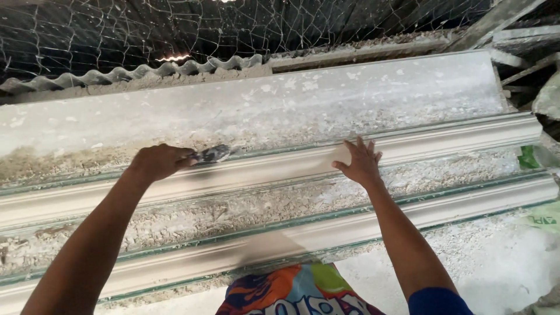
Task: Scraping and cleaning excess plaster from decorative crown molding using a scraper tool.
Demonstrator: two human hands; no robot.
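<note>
The left hand (157, 162) grips a scraper (213, 154) against the far moulding (274, 166) (crumbs everywhere). The right hand (361, 163) presses flat there, fingers spread.

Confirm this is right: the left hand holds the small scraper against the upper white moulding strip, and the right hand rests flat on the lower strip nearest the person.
Not quite. The head view shows the right hand flat on the same upper moulding strip, not the lower strip. The rest holds: the left hand holds the small scraper against that upper strip.
</note>
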